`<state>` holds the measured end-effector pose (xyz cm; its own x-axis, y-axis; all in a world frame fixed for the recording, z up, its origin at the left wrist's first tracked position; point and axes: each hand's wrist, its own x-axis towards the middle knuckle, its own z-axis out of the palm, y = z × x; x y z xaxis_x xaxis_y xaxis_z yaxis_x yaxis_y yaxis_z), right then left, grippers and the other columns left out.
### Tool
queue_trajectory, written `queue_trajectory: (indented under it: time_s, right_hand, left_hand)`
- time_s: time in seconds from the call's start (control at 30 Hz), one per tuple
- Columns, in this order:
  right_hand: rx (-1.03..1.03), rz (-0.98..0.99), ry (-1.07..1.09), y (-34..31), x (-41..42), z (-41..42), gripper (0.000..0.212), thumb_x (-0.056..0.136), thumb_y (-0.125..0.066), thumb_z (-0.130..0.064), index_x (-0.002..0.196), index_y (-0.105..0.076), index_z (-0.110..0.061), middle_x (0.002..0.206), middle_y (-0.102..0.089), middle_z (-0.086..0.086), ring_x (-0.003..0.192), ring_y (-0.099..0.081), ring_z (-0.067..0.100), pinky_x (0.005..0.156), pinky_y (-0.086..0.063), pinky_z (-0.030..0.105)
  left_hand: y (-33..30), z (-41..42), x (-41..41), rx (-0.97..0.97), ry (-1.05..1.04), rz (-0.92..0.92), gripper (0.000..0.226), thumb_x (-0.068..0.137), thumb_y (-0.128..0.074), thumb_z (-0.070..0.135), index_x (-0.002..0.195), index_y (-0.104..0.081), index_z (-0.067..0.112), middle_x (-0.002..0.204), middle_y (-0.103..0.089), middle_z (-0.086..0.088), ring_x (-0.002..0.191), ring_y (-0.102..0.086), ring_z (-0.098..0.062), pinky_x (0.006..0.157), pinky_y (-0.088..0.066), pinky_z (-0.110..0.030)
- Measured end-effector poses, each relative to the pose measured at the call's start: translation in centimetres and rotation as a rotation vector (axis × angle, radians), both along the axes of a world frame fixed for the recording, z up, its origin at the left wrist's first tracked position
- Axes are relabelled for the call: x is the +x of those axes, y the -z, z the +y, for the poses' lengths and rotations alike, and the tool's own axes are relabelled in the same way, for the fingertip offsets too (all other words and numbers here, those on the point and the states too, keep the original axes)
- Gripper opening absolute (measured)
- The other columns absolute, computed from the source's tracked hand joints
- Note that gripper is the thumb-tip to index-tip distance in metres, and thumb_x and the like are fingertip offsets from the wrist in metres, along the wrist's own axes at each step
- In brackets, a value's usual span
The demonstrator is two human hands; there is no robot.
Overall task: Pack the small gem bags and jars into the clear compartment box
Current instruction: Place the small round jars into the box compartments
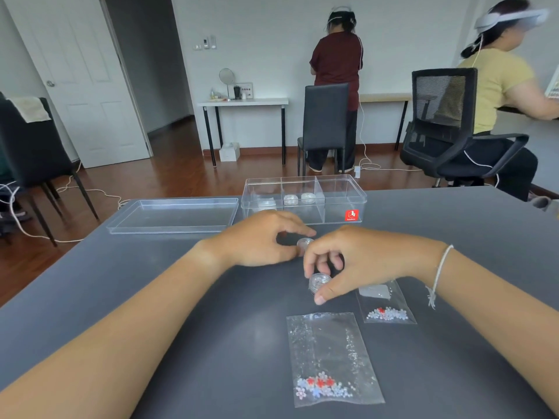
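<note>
Both hands are busy w/ one small jar each, mid-table. The left hand pinches a jar between thumb and fingertips, low over the table; can't tell if that jar touches the surface. The right hand grips a second jar by its rim, tilted and lifted slightly, thumb on the near side. Probably taking two at once to save a trip.

The compartment box sits open at the far edge of the table, so it's ready for drops from above. Its lid lies flat just left of it, along the same far edge, out of the way. Two jars are already in the middle compartment; the left one holds something pale, unclear what. The right compartment looks empty.

Two gem bags remain unpacked: a large bag toward the near edge, and a small bag just right of it, below the right wrist. Approx. halfway done, I'd judge.
</note>
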<state>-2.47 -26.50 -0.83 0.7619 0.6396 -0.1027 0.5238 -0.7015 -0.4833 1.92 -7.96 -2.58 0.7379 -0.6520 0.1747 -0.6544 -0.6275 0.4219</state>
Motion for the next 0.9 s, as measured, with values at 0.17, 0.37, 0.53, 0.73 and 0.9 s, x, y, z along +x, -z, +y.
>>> queue_trajectory:
  time_s: [0.17, 0.37, 0.53, 0.73, 0.9]
  right_hand:
    - [0.009, 0.009, -0.004, 0.0, -0.1, -0.1, 0.024, 0.064, -0.075, -0.044, 0.082, -0.062, -0.035, 0.076, -0.056, -0.014, 0.059, -0.047, -0.003, 0.059, -0.038, 0.015]
    - [0.07, 0.036, 0.038, -0.7, 0.1, -0.9, 0.021, 0.066, -0.075, -0.038, 0.083, -0.063, -0.035, 0.076, -0.056, -0.016, 0.059, -0.045, -0.002, 0.062, -0.04, 0.015]
    - [0.088, 0.009, 0.074, -1.1, 0.5, -1.5, 0.019, 0.066, -0.075, -0.039, 0.081, -0.063, -0.037, 0.075, -0.057, -0.016, 0.06, -0.045, 0.001, 0.064, -0.039, 0.017]
    - [0.117, -0.012, 0.128, -1.4, 1.3, -2.7, 0.019, 0.066, -0.075, -0.038, 0.082, -0.065, -0.035, 0.078, -0.058, -0.015, 0.06, -0.045, 0.005, 0.064, -0.04, 0.022]
    - [0.172, -0.015, 0.187, -1.3, 2.3, -3.8, 0.017, 0.068, -0.075, -0.032, 0.082, -0.066, -0.031, 0.076, -0.056, -0.013, 0.055, -0.042, 0.001, 0.055, -0.036, 0.009]
  left_hand:
    - [0.0, 0.0, 0.2, 0.016, 0.003, 0.01, 0.031, 0.08, -0.064, 0.027, 0.111, -0.065, 0.027, 0.097, -0.057, 0.023, 0.088, -0.049, 0.015, 0.075, -0.029, 0.002]
    - [0.3, -0.2, 0.1, -0.044, -0.001, -0.008, 0.021, 0.077, -0.066, 0.032, 0.098, -0.067, 0.03, 0.085, -0.056, 0.033, 0.08, -0.048, 0.021, 0.069, -0.03, 0.003]
    - [0.4, -0.2, 0.1, -0.058, -0.028, 0.022, 0.016, 0.075, -0.066, 0.038, 0.091, -0.067, 0.036, 0.08, -0.06, 0.029, 0.077, -0.052, 0.007, 0.07, -0.04, -0.01]
    - [-0.4, 0.2, -0.4, -0.079, -0.065, 0.071, 0.02, 0.071, -0.066, 0.043, 0.091, -0.066, 0.039, 0.087, -0.064, 0.025, 0.076, -0.051, -0.004, 0.073, -0.043, -0.017]
    - [-1.4, 0.5, -0.7, -0.144, -0.094, 0.065, 0.019, 0.07, -0.068, 0.04, 0.089, -0.067, 0.041, 0.09, -0.066, 0.016, 0.07, -0.048, -0.004, 0.065, -0.04, -0.013]
